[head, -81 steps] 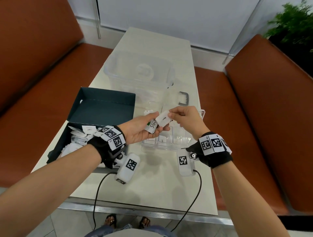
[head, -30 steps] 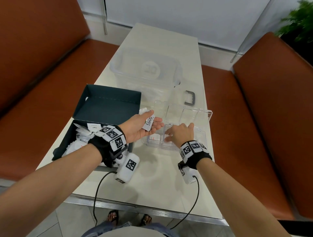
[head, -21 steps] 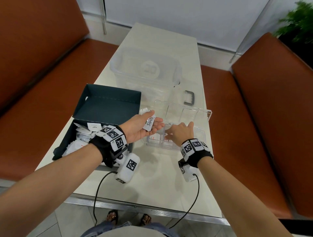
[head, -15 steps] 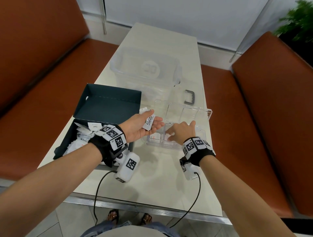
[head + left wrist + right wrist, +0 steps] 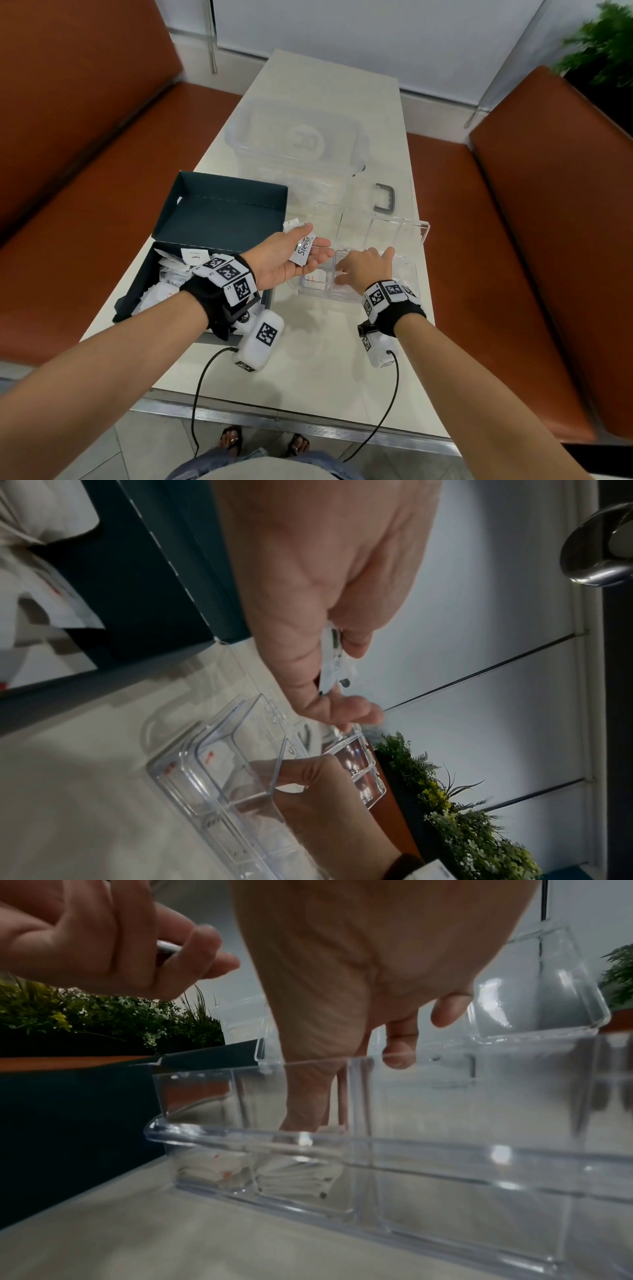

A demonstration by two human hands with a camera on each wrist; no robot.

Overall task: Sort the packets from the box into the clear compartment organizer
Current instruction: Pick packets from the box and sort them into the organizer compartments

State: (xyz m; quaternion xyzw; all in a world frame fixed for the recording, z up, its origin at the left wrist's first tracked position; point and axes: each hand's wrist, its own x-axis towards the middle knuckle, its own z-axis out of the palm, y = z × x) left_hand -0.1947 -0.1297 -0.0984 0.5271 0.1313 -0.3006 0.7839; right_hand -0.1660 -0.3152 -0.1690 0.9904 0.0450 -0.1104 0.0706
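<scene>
While crinkled white paper packets (image 5: 164, 284) fill the dark cardboard box (image 5: 219, 219) at left, the left hand (image 5: 284, 260) pinches a flat Stevia packet (image 5: 303, 251); the right hand (image 5: 363, 270) dips relaxed fingers into the glossy clear organizer (image 5: 407, 274) on the worktop (image 5: 308, 359).

Box (image 5: 219, 219) left of organizer (image 5: 409, 274), both on table (image 5: 308, 359)

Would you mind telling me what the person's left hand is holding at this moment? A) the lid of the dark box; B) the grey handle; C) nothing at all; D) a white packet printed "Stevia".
D: the left hand pinches the white Stevia packet beside the clear compartment organizer, while the right hand reaches down into one of its compartments.
</scene>
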